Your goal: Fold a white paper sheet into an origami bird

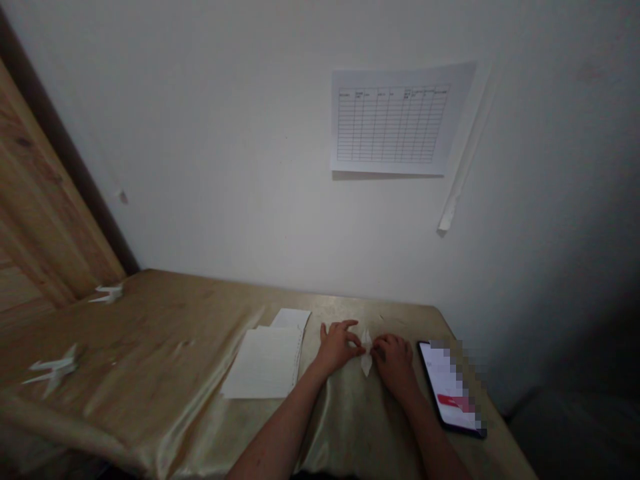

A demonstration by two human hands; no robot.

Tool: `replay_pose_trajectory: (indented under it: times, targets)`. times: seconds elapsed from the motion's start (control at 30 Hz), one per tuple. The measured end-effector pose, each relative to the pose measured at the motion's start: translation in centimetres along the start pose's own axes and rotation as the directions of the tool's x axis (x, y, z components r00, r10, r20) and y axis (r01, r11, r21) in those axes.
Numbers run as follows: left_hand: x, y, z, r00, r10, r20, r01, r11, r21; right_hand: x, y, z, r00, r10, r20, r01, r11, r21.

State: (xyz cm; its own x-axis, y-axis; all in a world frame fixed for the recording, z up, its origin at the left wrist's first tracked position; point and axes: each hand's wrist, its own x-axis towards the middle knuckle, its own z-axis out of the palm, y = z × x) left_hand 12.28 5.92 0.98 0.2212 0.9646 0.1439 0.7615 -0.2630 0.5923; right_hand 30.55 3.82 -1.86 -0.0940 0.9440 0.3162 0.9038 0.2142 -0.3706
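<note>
A small folded white paper piece (367, 353) lies on the gold satin tablecloth (165, 360) between my two hands. My left hand (338, 347) rests on the cloth with its fingers curled, pinching the paper's left side. From the other side my right hand (395, 359) presses on the same piece, its fingers bent and closed against it. Both forearms reach in from the bottom edge of the view.
A stack of white sheets (267, 360) lies left of my hands. A phone (450, 390) with a lit screen lies at the right. Two folded paper figures (53, 371) (107, 294) sit at the far left. A printed table sheet (397, 123) hangs on the wall.
</note>
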Motion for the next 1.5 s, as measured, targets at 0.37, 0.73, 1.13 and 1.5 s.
replay_pose_trajectory:
  times: [0.37,0.73,1.13,1.5]
  targets:
    - [0.0,0.0,0.0,0.999,-0.029,0.030,0.028,0.999,0.018,0.1,-0.3,-1.0,0.998,-0.054,0.019,0.054,0.999,-0.005]
    - [0.1,-0.1,0.3,0.999,-0.039,0.008,0.039,0.998,0.039,0.2,-1.1,-0.4,0.997,0.062,-0.047,-0.066,0.993,-0.094]
    - [0.3,-0.3,0.6,0.999,-0.045,-0.004,0.045,0.999,0.023,0.1,-1.6,0.3,0.994,0.103,-0.040,-0.107,0.984,-0.142]
    - [0.4,-0.2,0.9,0.998,-0.067,0.007,0.066,0.997,0.046,-0.1,-1.1,0.9,0.988,0.139,-0.068,-0.147,0.979,-0.142]
